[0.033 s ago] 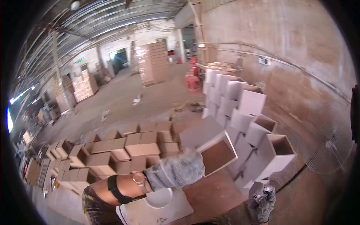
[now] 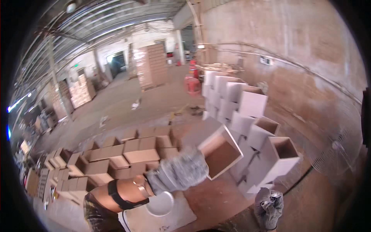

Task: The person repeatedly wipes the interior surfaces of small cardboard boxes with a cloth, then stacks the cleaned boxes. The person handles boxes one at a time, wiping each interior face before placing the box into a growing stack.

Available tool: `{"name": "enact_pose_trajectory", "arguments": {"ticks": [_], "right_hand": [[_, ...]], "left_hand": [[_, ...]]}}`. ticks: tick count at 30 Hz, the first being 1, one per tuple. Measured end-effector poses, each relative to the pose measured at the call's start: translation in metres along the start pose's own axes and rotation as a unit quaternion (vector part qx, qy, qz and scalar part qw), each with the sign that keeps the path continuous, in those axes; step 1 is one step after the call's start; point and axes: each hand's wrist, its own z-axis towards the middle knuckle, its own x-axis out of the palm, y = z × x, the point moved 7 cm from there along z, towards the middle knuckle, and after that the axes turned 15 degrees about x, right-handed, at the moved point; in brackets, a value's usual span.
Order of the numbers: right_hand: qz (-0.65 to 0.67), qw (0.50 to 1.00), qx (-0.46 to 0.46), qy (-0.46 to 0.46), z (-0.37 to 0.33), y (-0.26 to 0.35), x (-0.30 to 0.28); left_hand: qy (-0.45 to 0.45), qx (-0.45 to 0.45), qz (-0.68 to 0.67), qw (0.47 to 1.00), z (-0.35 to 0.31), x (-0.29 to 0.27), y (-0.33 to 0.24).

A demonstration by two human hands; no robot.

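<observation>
My left hand (image 2: 189, 169), in a grey glove blurred by motion, grips the near left side of an open cardboard box (image 2: 228, 159). The box is pale outside and brown inside, and it tilts with its opening toward the lower right. Its fingers are mostly hidden against the box. My right hand (image 2: 268, 207), in a grey knitted glove, is closed low on the right, apart from the box; what it holds, if anything, cannot be made out. Just beyond stand stacked pale open boxes (image 2: 253, 103).
Rows of brown boxes (image 2: 141, 149) stand on the left. A white round basin (image 2: 160, 203) rests on a pale board (image 2: 179, 218) below my left arm. A wire fan (image 2: 335, 149) is at the right. Farther off are a wrapped pallet stack (image 2: 150, 65) and a red stool (image 2: 192, 85).
The whole view has shifted slightly, so the surroundings sit a little farther left. My left hand still has the box, and my right hand stays closed low on the right.
</observation>
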Motion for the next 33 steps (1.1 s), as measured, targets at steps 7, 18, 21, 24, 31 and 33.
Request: {"name": "enact_pose_trajectory", "arguments": {"ticks": [7,18,21,24,31,33], "right_hand": [[-0.075,0.986,-0.059,-0.138,-0.012,0.040,-0.052],[-0.059,0.973,-0.043,-0.221,0.000,0.055,-0.099],[-0.031,0.980,-0.037,-0.192,0.005,0.048,-0.110],[-0.080,0.973,-0.020,-0.216,0.010,0.045,-0.116],[-0.059,0.982,-0.002,-0.180,0.015,0.038,-0.118],[-0.041,0.985,0.002,-0.170,0.016,0.036,-0.120]], "left_hand": [[-0.199,-0.130,-0.194,0.952,0.096,0.057,0.127],[-0.103,-0.225,-0.408,0.879,0.212,0.117,0.138],[-0.177,-0.222,-0.341,0.896,0.210,0.125,0.140],[-0.207,-0.235,-0.317,0.895,0.210,0.130,0.144],[-0.073,-0.207,-0.372,0.902,0.237,0.141,0.131],[-0.129,-0.228,-0.339,0.904,0.237,0.136,0.130]]}}
